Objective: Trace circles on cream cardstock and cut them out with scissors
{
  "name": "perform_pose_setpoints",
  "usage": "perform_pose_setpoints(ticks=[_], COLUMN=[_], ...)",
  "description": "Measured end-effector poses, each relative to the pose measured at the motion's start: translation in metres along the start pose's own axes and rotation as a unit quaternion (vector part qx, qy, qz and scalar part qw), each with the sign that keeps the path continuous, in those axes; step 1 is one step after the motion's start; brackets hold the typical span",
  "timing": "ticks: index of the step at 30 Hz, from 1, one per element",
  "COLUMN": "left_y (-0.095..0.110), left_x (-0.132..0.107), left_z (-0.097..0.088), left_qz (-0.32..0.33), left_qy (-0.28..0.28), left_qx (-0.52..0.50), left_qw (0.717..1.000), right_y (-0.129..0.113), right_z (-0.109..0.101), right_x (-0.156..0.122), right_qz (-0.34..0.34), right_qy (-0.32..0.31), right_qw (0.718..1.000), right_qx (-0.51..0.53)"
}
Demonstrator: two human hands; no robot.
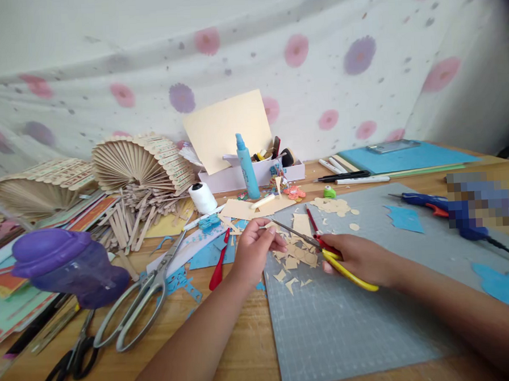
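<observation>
My right hand [360,259] grips small scissors [326,252] with yellow and red handles, blades pointing left toward my left hand. My left hand [253,250] is pinched at the fingertips around a small cream paper piece [270,230] at the blade tips; the piece is mostly hidden. Under both hands lie several cream paper scraps [296,259] on the grey cutting mat [351,322].
Large silver scissors [144,293], black-handled scissors [67,362], a purple bottle [71,265], a red tool [219,267] and blue paper bits lie left. A blue glue bottle [247,165], white box [253,173], thread spool [202,198], stick fans [142,162] stand behind. A blue glue gun [447,211] lies right.
</observation>
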State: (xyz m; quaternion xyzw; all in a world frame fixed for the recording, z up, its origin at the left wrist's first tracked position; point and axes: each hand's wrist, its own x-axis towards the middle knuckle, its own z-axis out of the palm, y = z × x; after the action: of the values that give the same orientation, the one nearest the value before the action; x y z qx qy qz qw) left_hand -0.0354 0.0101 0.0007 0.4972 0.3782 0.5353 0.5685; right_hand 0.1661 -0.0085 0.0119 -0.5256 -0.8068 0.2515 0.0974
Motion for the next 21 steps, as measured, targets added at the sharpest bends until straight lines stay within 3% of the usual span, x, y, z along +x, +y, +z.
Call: perform_pose_setpoints(ticks=[15, 21], left_y=[-0.0019, -0.0046], left_x=[-0.001, -0.0001], left_z=[-0.0013, -0.0033], left_qz=[0.005, 0.003], left_qy=[-0.033, -0.039], left_qx=[-0.018, -0.012], left_qw=[0.999, 0.999], right_y=[-0.0015, 0.0016], right_z=[-0.0039, -0.0042], right_x=[-0.0033, -0.0038], right_qz=[-0.02, -0.004], right_qy=[-0.023, -0.011], right_qw=[0.999, 1.0], right_qx=[0.026, -0.013])
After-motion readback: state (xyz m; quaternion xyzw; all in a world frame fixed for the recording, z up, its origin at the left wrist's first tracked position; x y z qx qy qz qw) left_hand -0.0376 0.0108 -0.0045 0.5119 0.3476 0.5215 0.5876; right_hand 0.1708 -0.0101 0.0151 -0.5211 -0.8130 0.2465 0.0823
